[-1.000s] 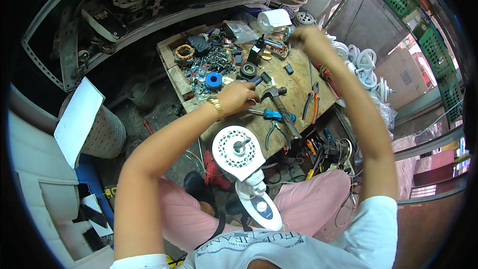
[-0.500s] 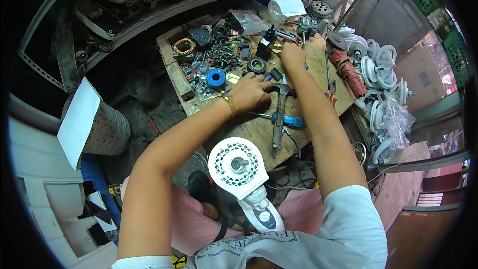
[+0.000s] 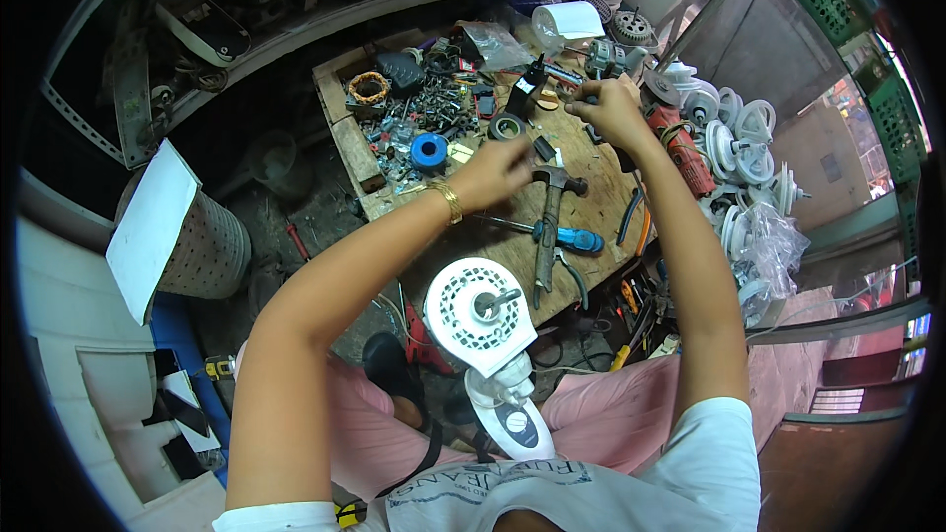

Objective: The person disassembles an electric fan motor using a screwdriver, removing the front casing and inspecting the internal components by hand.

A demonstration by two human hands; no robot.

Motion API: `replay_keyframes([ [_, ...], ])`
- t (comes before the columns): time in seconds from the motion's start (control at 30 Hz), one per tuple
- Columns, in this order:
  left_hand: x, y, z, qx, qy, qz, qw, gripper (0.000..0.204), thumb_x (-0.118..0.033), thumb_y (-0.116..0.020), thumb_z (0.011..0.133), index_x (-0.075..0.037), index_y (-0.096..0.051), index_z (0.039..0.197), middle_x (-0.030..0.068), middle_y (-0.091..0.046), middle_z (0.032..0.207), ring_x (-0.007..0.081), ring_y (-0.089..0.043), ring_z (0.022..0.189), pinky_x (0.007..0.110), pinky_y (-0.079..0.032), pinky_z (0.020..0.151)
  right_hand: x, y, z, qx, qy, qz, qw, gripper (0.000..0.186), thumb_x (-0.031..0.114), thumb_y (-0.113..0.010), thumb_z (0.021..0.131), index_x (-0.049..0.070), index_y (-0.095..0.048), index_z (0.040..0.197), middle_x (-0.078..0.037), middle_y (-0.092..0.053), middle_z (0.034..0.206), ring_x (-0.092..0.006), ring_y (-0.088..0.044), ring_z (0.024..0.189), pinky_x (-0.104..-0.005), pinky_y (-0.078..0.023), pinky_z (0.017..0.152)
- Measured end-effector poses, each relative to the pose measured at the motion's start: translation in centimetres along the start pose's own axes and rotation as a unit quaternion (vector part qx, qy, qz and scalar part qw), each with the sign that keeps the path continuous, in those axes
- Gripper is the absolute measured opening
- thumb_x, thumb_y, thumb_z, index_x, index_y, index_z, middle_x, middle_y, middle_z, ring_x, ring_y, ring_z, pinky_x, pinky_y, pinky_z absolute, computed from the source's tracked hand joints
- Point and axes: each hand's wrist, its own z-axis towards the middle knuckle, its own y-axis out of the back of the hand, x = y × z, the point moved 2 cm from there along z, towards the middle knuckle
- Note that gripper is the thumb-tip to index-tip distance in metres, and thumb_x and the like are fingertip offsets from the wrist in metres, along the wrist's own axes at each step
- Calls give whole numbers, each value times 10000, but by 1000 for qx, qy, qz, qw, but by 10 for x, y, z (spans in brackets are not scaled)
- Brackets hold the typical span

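Over the wooden workbench [image 3: 463, 261], my left hand [image 3: 496, 174] hovers near a hammer [image 3: 549, 227], its fingers smeared by motion. Farther right and higher, my right hand [image 3: 613, 110] has its fingers curled together near a small motor [image 3: 605, 58]; what they pinch, if anything, I cannot make out. Across the hammer's handle lies a blue-handled screwdriver [image 3: 574, 239], with dark-handled pliers [image 3: 574, 281] beside it. A roll of black tape [image 3: 506, 126] and a black bottle [image 3: 524, 94] are beyond my left hand. Between my knees stands a white fan body [image 3: 477, 343] with its shaft bare.
Loose screws and small parts [image 3: 434, 103] cover the bench's far left, by a blue spool [image 3: 429, 152] and a copper coil [image 3: 368, 88]. At the right edge are a red angle grinder [image 3: 685, 153], orange-and-blue pliers [image 3: 634, 220] and piled white plastic parts [image 3: 734, 143].
My right hand has moved to the right and lifted off the bench. My left hand has shifted slightly left, away from the hammer head. The fan body's upper part has shifted slightly.
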Motion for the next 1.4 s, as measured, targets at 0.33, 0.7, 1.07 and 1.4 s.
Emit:
replay_keyframes([
  [0.33,-27,-12,-48,165,177,-209,947,277,-268,-448,930,-75,-616,824,12,-559,694,92,-493,582,220,-371,507,67,-7,-70,36,148,97,984,127,99,-690,780,1,-669,858,-59,-659,734,-135,-599,718,-312,-472,707],
  [0.7,-36,-10,-48,257,274,5,927,643,-606,-508,805,18,-623,704,94,-595,677,216,-537,632,375,-416,616,16,2,-125,168,-105,210,957,160,174,-676,836,16,-671,859,-36,-630,713,-136,-576,549,-296,-470,498],
  [1.07,-68,52,-144,144,239,-201,939,365,-310,-599,865,6,-565,1045,19,-563,867,87,-507,777,261,-427,666,118,11,-184,208,34,320,924,132,134,-688,813,10,-666,853,-6,-574,635,-64,-488,476,-236,-394,434],
  [1.4,-140,58,-192,-164,47,-65,983,243,-186,-646,809,-11,-604,973,37,-444,822,149,-463,763,279,-375,663,182,1,-205,187,108,264,940,143,88,-721,746,-10,-692,846,-118,-675,758,-172,-629,720,-305,-473,709],
])
